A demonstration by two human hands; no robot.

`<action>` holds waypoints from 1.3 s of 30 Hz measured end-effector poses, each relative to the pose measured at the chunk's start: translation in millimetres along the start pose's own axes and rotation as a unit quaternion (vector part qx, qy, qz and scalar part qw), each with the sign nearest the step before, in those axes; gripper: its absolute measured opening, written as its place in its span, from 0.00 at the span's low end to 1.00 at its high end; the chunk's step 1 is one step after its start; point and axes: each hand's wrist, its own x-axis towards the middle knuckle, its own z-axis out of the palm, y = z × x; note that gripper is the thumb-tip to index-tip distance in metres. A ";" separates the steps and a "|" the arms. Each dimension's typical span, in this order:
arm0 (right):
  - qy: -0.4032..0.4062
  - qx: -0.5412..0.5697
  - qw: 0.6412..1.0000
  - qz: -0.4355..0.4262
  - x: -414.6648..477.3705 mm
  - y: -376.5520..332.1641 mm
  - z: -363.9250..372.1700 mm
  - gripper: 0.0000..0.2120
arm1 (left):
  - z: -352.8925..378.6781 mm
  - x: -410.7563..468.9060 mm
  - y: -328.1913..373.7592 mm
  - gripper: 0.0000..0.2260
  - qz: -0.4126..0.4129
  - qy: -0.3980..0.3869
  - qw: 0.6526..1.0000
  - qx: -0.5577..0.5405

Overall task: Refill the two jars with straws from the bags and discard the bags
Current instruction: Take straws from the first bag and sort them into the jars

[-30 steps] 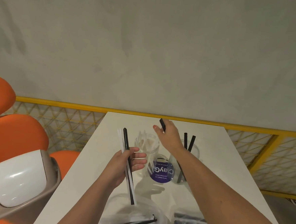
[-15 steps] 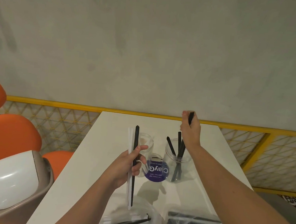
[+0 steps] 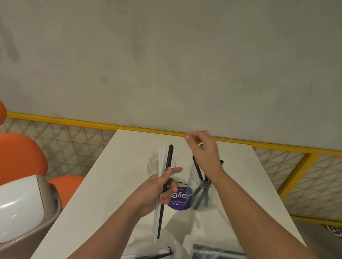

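Above the clear plastic jar (image 3: 201, 192) of black straws (image 3: 196, 170), the right hand (image 3: 204, 152) is held loosely curled and empty. One long black straw (image 3: 169, 157) and thin white straws (image 3: 155, 225) are gripped upright in the left hand (image 3: 153, 191), apparently for sorting.

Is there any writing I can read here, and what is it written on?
"ayG": large white letters, upside down, on the round purple label beside the jar of black straws; the left hand hides what follows.
"Let's keep our pantries clean": small, upside down, same label.
"Clean as": same label's far edge; the remainder is unreadable.
No other readable text.
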 end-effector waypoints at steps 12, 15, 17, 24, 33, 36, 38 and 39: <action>-0.115 0.042 0.977 0.175 0.6 -17.5 -8.6 0.10 | 9.1 4.6 -0.6 0.18 -0.005 -0.021 1.000 0.018; -0.004 0.097 0.985 0.144 23.3 -28.1 -28.4 0.10 | 6.8 6.5 -1.4 0.18 -0.022 0.005 0.999 0.028; 0.086 0.115 0.986 0.084 37.1 -36.0 -44.2 0.11 | 4.1 8.2 -2.1 0.18 -0.026 0.043 0.998 0.042; 0.060 -0.153 0.986 -0.040 31.9 -9.4 -53.3 0.08 | -1.3 11.0 -6.2 0.16 -0.003 0.099 0.994 0.050; -0.128 -0.239 0.952 0.139 5.7 39.6 -39.0 0.11 | -1.9 14.9 -5.8 0.15 0.014 0.103 0.993 0.051; -0.133 -0.280 0.943 0.125 3.2 40.6 -35.8 0.14 | -3.8 16.7 -5.4 0.16 0.011 0.109 0.992 0.065; -0.074 -0.254 0.961 0.073 1.5 30.7 -29.7 0.13 | -4.3 17.3 -5.0 0.16 0.008 0.110 0.991 0.074; -0.053 -0.214 0.973 0.063 0.7 22.6 -25.6 0.11 | -3.3 17.5 -4.4 0.16 0.004 0.109 0.991 0.082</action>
